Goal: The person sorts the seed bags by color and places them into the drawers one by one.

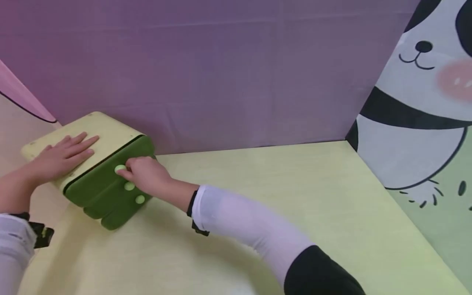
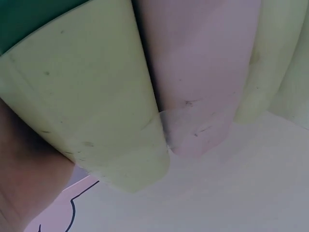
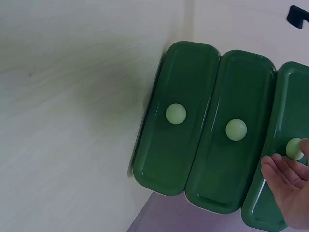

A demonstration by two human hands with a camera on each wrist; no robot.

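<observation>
Tabletop (image 1: pixel 295 196) pale yellow, purple backdrop (image 1: pixel 221 61), L hand (image 1: pixel 60 157) flat on box (image 1: pixel 103 172), R hand (image 1: pixel 147 176) pinching knob (image 1: pixel 119 168).

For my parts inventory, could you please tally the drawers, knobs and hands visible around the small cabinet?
Green drawers: 3
Pale green knobs: 3
Cabinet body, pale yellow-green: 1
Hands: 2, the left hand flat on the cabinet's top, the right hand at the top drawer's knob
Total: 9
</observation>
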